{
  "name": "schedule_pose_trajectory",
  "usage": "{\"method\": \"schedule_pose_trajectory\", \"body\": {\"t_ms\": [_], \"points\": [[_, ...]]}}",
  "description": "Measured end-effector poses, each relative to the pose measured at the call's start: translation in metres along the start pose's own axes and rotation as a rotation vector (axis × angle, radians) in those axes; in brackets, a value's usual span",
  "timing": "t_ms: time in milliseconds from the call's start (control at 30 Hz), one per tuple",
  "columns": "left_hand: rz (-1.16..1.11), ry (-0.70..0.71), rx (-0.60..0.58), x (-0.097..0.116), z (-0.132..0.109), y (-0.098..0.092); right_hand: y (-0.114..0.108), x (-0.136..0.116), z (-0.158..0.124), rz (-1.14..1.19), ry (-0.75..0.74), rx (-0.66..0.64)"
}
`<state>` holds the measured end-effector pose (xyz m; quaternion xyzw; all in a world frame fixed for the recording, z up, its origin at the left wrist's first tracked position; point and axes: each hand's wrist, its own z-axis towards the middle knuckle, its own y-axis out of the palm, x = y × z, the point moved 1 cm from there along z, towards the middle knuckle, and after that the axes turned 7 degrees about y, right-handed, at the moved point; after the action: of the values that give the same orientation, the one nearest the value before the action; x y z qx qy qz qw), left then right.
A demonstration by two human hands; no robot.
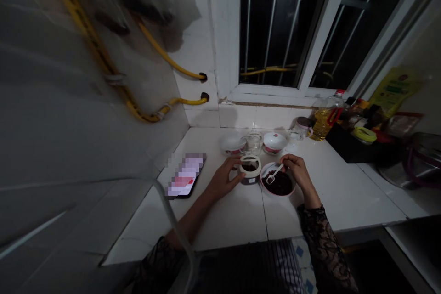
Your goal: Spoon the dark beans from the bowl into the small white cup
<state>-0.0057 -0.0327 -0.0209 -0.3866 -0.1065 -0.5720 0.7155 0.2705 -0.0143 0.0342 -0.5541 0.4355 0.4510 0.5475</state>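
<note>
A small jar with a pale rim and an opening in its top stands on the white tiled counter, dark contents showing inside. My left hand is curled around its left side, fingers and thumb on the rim. Just to its right sits a white bowl filled with dark, loose stuff whose kind I cannot make out. My right hand pinches the handle of a small white spoon. The spoon's head is over the dark contents, on the bowl's left side.
A phone with a lit screen lies left. Behind the jar stand a glass vessel and a flowered bowl. An oil bottle, a black seasoning box and a metal pot stand right. A yellow pipe runs along the wall.
</note>
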Motion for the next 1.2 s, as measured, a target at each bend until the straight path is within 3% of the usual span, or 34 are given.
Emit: {"method": "schedule_pose_trajectory", "body": {"t_ms": [633,833,1067,1200], "points": [[0.001,-0.004,0.001,0.0,0.0002,0.0008,0.0005,0.001,-0.0008,-0.071,0.017,0.02],[-0.004,-0.009,0.003,0.0017,0.001,0.0001,0.0074,-0.0035,-0.0074,-0.224,-0.069,-0.159],[0.001,-0.014,0.002,0.0013,0.0001,0.0002,0.0041,-0.0047,-0.0079,-0.21,-0.074,-0.144],[0.002,-0.026,0.004,0.0009,0.0002,0.0003,0.0061,-0.005,-0.0084,-0.215,-0.073,-0.216]]}}
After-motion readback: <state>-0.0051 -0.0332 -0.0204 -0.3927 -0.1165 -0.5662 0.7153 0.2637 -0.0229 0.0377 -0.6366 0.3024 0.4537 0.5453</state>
